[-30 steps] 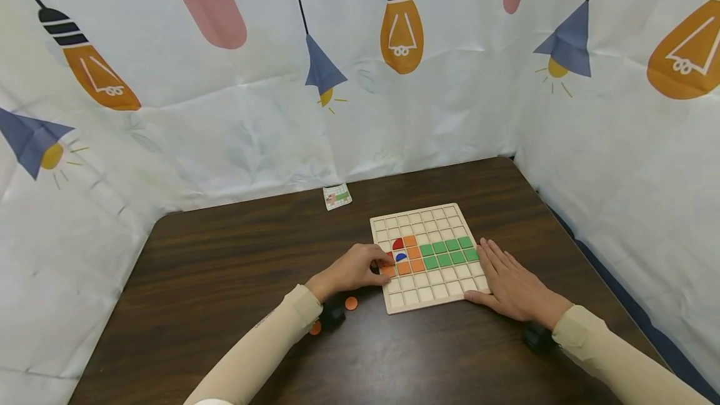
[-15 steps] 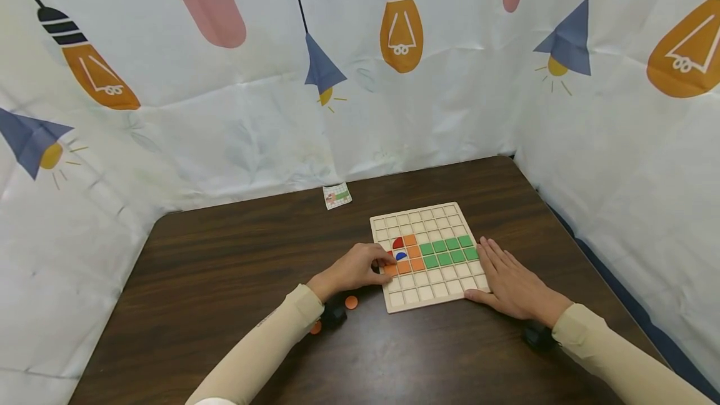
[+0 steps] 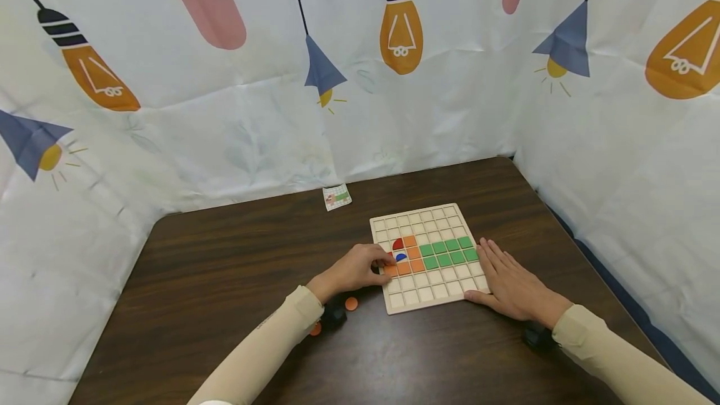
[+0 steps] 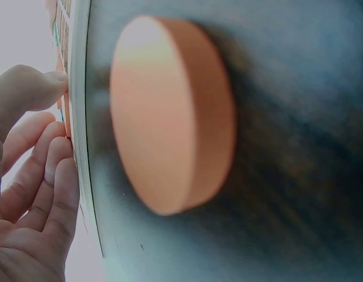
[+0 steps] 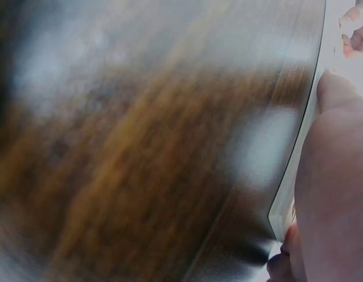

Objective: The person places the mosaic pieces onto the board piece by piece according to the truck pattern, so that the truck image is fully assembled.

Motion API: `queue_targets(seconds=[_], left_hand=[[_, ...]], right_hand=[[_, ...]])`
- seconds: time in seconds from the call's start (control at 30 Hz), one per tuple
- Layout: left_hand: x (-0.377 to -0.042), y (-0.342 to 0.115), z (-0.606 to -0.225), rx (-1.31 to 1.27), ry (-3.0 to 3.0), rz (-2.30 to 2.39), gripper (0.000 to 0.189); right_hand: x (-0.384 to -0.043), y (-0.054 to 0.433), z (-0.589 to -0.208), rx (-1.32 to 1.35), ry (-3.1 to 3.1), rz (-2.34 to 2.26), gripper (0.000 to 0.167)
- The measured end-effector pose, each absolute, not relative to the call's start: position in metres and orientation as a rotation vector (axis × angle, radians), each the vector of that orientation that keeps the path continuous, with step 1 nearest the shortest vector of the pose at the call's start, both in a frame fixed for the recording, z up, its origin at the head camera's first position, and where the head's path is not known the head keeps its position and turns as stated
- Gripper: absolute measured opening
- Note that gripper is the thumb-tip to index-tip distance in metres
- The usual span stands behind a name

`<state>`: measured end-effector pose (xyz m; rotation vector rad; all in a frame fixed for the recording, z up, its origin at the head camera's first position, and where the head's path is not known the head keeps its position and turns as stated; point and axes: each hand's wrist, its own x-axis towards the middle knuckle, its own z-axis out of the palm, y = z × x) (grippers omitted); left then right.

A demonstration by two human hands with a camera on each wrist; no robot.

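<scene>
A pale wooden grid board point(image 3: 440, 293) lies on the table, bearing green square tiles point(image 3: 444, 259), orange square tiles point(image 3: 414, 252), a red quarter-round piece point(image 3: 398, 244) and a white-and-blue piece point(image 3: 401, 256). At its left edge, my left hand point(image 3: 353, 267) has its thumb and curled fingers on either side of an orange tile point(image 3: 390, 271) lying in the grid. The fingers partly cover a red piece beside it. My right hand point(image 3: 514, 286) rests with straight fingers along the board's right edge, its thumb at the near right corner.
Two orange discs lie near my left wrist: one disc point(image 3: 351, 304) in the open, large in the left wrist view, the other disc point(image 3: 315, 329) partly under the sleeve. A small pattern card point(image 3: 337, 197) lies at the back edge of the brown table point(image 3: 253, 236).
</scene>
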<state>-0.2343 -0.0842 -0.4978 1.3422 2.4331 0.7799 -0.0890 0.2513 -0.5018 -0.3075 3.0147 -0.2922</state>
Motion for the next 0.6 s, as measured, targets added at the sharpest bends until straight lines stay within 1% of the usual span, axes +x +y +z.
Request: queue_targets(seconds=[0.37,0.6], left_hand=[[-0.231,-0.093,-0.493,1.305,2.439,0.813,0.033],[-0.231,-0.109,-0.490,1.301,2.469,0.800,0.033]], right_hand=[[-0.088,0.250,-0.502,-0.304,3.006,-0.290,0.107],[-0.089,0.250,-0.503,-0.301,2.995,-0.312,0.107]])
